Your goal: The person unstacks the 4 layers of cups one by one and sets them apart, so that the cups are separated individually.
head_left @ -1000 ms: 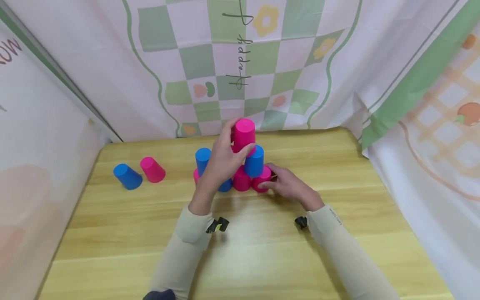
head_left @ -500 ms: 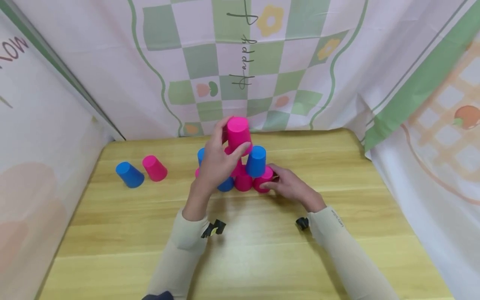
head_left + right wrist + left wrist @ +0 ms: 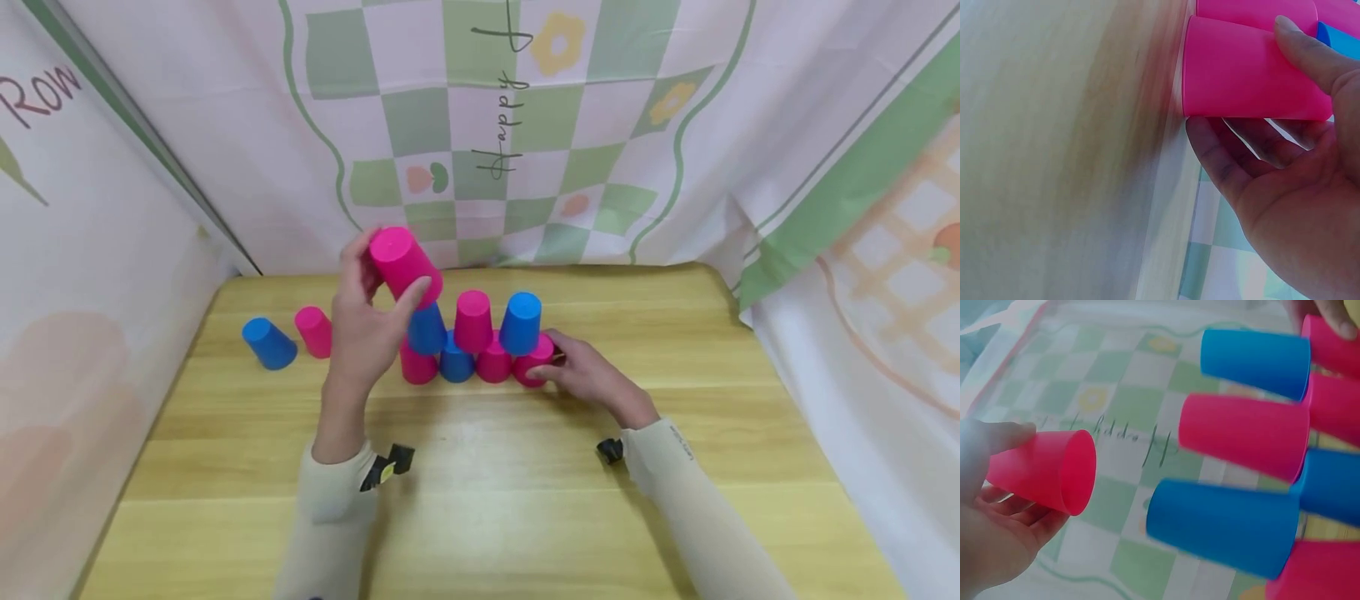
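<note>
My left hand (image 3: pixel 360 333) holds a pink cup (image 3: pixel 405 265), mouth down and tilted, above the left end of a stack; in the left wrist view the held cup (image 3: pixel 1029 467) is apart from the stacked cups. The stack's upper row is a blue cup (image 3: pixel 427 330), a pink cup (image 3: pixel 473 323) and another blue cup (image 3: pixel 521 325). Below them are a pink cup (image 3: pixel 418 367), a blue cup (image 3: pixel 457 363) and two more pink ones. My right hand (image 3: pixel 592 375) grips the rightmost bottom pink cup (image 3: pixel 1247 72), thumb on one side and fingers on the other.
Left of the stack, a blue cup (image 3: pixel 270 344) and a pink cup (image 3: pixel 312 332) stand upside down on the wooden table (image 3: pixel 510 500). A printed curtain (image 3: pixel 420 125) hangs right behind the table's back edge, with more cloth at both sides.
My left hand has carried the pink cup leftward from over the stack's middle, and the cup now leans. The upper pink cup is uncovered to view. My right hand stays on its cup.
</note>
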Tool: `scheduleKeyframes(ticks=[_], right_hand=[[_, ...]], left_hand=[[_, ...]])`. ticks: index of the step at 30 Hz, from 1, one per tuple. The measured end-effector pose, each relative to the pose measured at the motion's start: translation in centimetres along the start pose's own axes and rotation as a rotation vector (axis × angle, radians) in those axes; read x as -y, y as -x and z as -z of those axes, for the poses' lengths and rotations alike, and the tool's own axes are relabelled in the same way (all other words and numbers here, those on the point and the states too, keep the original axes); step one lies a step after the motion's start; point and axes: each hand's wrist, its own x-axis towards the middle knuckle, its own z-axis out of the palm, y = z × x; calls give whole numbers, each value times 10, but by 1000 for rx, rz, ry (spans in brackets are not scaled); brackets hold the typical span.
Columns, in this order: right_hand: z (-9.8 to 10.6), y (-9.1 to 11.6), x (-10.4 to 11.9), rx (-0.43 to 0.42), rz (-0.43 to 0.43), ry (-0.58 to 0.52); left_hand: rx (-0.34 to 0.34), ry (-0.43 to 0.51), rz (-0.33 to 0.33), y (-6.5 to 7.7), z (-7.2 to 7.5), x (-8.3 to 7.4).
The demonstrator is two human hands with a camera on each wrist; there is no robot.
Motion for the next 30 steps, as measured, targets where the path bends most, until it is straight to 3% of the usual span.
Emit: scheduleKeyframes(ticks=[10, 15, 23, 30], right_hand=[[-1, -1, -2, -2, -7, 5], [-1, -1, -2, -2, -8, 0], [0, 0, 0, 7, -16, 0], [0, 1, 0, -1, -15, -2]], left_hand=[[-146, -41, 77, 12, 38, 12], [-191, -91, 188, 19, 59, 22], [-171, -237, 380, 32, 88, 39], [-143, -297, 538, 40, 107, 54]])
